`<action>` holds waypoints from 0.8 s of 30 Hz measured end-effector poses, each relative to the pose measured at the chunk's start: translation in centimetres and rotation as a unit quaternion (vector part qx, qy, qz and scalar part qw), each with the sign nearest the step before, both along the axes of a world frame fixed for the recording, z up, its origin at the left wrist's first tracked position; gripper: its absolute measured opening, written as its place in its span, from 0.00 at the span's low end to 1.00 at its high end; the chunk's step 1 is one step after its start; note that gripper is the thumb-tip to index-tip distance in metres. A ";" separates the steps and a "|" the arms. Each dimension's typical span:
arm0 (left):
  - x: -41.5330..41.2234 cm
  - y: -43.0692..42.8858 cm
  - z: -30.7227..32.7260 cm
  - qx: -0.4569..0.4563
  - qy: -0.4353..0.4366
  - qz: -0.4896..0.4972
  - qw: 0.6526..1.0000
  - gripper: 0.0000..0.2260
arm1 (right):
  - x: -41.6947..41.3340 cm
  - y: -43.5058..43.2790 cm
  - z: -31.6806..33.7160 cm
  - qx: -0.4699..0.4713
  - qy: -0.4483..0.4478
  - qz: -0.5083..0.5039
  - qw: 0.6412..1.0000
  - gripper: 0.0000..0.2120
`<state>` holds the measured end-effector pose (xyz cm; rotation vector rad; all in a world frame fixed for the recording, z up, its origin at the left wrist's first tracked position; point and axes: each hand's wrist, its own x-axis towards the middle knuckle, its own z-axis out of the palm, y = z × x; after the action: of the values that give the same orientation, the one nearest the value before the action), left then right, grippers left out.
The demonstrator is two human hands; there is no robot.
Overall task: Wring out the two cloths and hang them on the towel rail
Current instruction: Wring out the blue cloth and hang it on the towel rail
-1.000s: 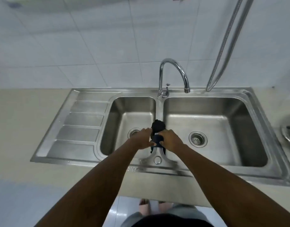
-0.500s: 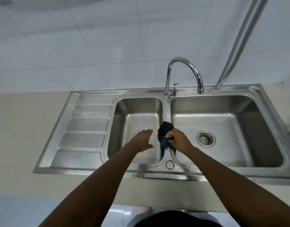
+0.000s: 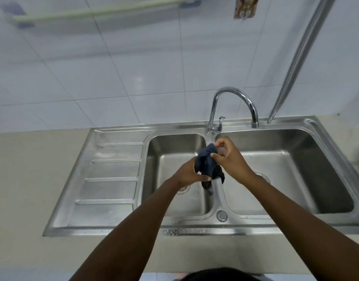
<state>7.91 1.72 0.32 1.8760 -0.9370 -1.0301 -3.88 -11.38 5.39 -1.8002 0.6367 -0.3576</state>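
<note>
A dark blue cloth (image 3: 207,163) is bunched up over the ridge between the two sink basins. My left hand (image 3: 189,173) grips its lower part from the left. My right hand (image 3: 228,157) pinches its upper edge from the right, with the fingers partly spread. A loose dark end of the cloth hangs below both hands. A pale green towel rail (image 3: 97,11) is fixed high on the tiled wall at the upper left, with nothing on it. I see only one cloth.
The steel double sink (image 3: 117,226) has a ribbed drainboard on its left. A chrome tap (image 3: 233,106) arches over the right basin. A flexible metal hose (image 3: 296,63) hangs down the wall at the right. A small patterned item (image 3: 245,7) hangs at the top.
My left hand, which had let go half a second ago, is back on the cloth. Both hands have lifted the cloth. The view has tilted up and the towel rail now shows.
</note>
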 end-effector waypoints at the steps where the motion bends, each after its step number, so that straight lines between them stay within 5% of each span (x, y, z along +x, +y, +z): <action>1: 0.3 0.0 0.3 0.017 -0.024 -0.006 1.000 0.21 | 0.3 0.1 0.5 0.004 -0.013 -0.001 1.000 0.16; 6: 1.8 0.7 1.4 0.036 -0.072 -0.008 0.997 0.08 | 1.0 -0.2 0.5 -0.161 0.053 0.050 0.984 0.20; 10: 2.6 1.3 2.7 0.060 -0.032 -0.027 0.997 0.10 | 1.0 0.9 -0.1 -0.232 0.145 0.156 0.949 0.20; 16: 3.3 1.5 5.0 0.091 -0.150 -0.107 0.979 0.12 | 3.8 1.9 -1.9 -0.404 0.236 0.164 0.869 0.14; 20: 4.0 2.3 6.0 0.118 -0.217 -0.159 0.956 0.11 | 4.1 2.7 -1.2 -0.383 0.215 0.190 0.878 0.13; 24: 5.1 3.5 5.6 0.136 -0.380 -0.174 0.898 0.14 | 3.8 1.7 -0.6 -0.382 0.212 0.200 0.877 0.19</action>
<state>12.98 5.24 5.91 2.4696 -1.6957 -0.6190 -0.11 -9.69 4.83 -2.7557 0.4133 0.1096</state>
